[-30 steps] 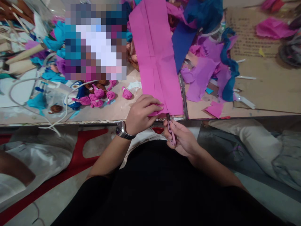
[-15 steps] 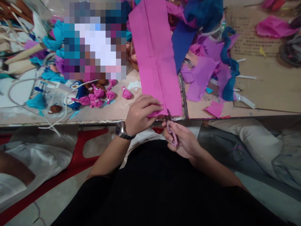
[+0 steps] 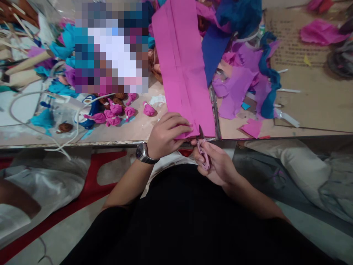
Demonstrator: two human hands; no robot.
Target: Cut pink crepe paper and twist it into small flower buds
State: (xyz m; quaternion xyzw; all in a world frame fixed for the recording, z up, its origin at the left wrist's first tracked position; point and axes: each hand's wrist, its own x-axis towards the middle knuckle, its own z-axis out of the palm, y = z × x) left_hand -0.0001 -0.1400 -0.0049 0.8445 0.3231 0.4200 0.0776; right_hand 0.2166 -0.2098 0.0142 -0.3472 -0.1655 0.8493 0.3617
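Note:
A long magenta sheet, which looks like crepe paper, lies lengthwise over the table with creases down its middle. My left hand, with a watch on the wrist, pinches its near edge at the left corner. In my right hand is a pair of small pink-handled scissors, gripped by the handles. A dark blade points away from me and lies over the sheet's near edge, just right of my left fingertips. The lower blade cannot be made out.
Several small pink tied bundles and a white cable lie on the left. Purple scraps and a cardboard sheet are on the right. People sit on both sides, one in pale trousers.
The scissors have shifted slightly right along the sheet's near edge, and the blade shows more plainly. The near end of the sheet has slid a little right; my left hand keeps its pinch.

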